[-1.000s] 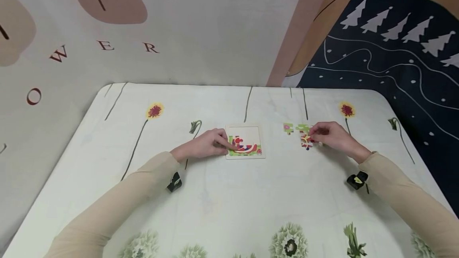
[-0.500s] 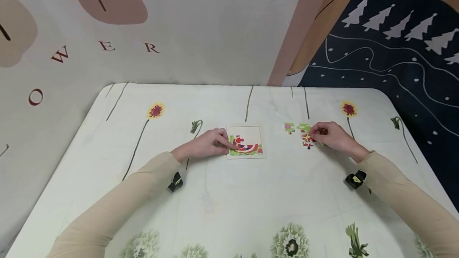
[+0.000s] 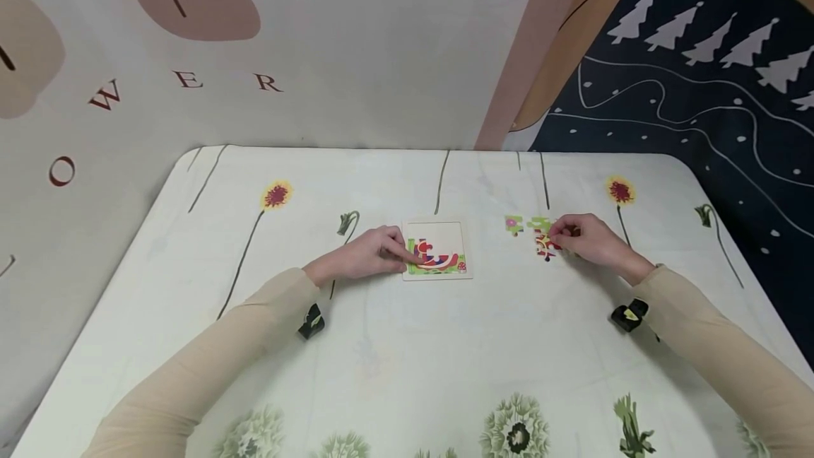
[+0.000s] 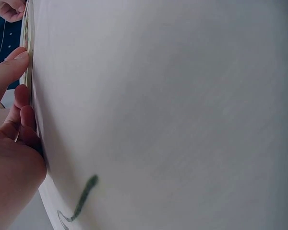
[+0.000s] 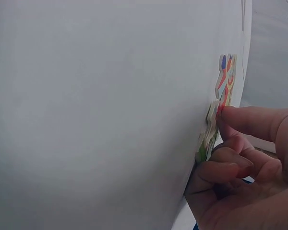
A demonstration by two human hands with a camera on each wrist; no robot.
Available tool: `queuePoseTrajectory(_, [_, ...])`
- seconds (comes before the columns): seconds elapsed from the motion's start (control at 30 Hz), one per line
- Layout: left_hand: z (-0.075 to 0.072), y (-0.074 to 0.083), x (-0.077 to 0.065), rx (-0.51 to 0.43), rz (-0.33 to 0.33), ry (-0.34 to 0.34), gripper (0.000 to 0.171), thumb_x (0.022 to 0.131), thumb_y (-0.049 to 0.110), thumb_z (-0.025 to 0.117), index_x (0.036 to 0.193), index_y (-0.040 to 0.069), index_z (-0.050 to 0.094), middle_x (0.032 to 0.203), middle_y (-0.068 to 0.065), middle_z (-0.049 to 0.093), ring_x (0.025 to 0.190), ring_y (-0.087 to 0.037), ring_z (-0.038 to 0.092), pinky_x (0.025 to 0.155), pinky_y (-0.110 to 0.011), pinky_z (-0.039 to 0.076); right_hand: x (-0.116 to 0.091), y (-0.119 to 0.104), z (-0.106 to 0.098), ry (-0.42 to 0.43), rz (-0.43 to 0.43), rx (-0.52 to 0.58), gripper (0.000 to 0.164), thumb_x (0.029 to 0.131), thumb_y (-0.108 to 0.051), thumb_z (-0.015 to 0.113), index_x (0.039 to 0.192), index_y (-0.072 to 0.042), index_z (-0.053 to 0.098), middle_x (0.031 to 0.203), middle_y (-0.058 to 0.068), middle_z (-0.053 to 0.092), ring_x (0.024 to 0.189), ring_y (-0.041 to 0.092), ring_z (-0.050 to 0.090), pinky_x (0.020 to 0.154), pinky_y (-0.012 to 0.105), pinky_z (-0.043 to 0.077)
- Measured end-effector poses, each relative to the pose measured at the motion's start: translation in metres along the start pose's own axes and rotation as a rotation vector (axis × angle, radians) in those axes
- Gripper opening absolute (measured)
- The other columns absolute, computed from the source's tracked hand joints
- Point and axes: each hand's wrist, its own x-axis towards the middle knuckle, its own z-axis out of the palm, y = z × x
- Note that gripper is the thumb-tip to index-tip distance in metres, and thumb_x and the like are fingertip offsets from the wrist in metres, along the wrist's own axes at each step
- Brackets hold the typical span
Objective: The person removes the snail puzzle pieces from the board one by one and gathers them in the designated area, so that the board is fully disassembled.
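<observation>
A square puzzle board (image 3: 445,229) with a pale rim lies mid-table, its lower part filled with red, white and green pieces. My left hand (image 3: 375,254) reaches in from the left, one finger stretched over the board's lower left and touching it; the other fingers bend beside its edge. Close up, in the left wrist view, my left hand (image 4: 14,120) touches the board's edge. To the right, my right hand (image 3: 591,237) pinches a red puzzle piece (image 5: 224,93) between thumb and fingers, at a small group of pieces on the cloth. The fingers partly hide that piece.
Left of that group lies a green puzzle piece (image 3: 514,224) with a pink spot. Another green piece (image 3: 539,222) lies at the group's top. A white flower-printed cloth (image 3: 407,359) covers the table. Behind stands a wall hanging (image 3: 381,48), with dark tree-patterned fabric (image 3: 687,83) at right.
Both hands stay almost still, the left finger on the board and the right fingers at the pieces. The whole head view shifts slightly.
</observation>
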Motion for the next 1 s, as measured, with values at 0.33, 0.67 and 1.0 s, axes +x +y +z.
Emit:
queuePoseTrajectory(0.33, [0.0, 0.0, 0.0, -0.008, -0.016, -0.008, 0.022, 0.093, 0.002, 0.074, 0.114, 0.003, 0.079, 0.097, -0.003, 0.058, 0.095, -0.016, 0.051, 0.088, -0.034, 0.043, -0.002, -0.006, -0.001, 0.057, -0.019, 0.01, 0.016, 0.1, -0.011, 0.066, 0.109, 0.003, 0.07, 0.091, 0.007, 0.056, 0.082, 0.021, 0.047, 0.065, 0.029, 0.037])
queuePoseTrajectory(0.67, [-0.001, 0.001, 0.0, -0.002, -0.043, -0.018, 0.024, 0.093, 0.003, 0.074, 0.116, 0.004, 0.079, 0.097, -0.003, 0.059, 0.095, -0.017, 0.049, 0.086, -0.033, 0.041, 0.004, -0.03, 0.01, 0.047, -0.063, 0.099, 0.015, 0.1, -0.008, 0.065, 0.109, 0.003, 0.069, 0.089, 0.007, 0.052, 0.072, 0.017, 0.045, 0.059, 0.028, 0.037])
queuePoseTrajectory(1.0, [-0.002, -0.002, 0.001, -0.02, -0.058, -0.026, 0.024, 0.093, 0.004, 0.075, 0.117, 0.006, 0.079, 0.095, -0.001, 0.058, 0.093, -0.017, 0.047, 0.084, -0.032, 0.039, 0.018, -0.058, 0.034, 0.03, -0.172, 0.157, 0.013, 0.1, -0.007, 0.064, 0.107, 0.002, 0.071, 0.087, 0.006, 0.051, 0.071, 0.016, 0.046, 0.061, 0.027, 0.037])
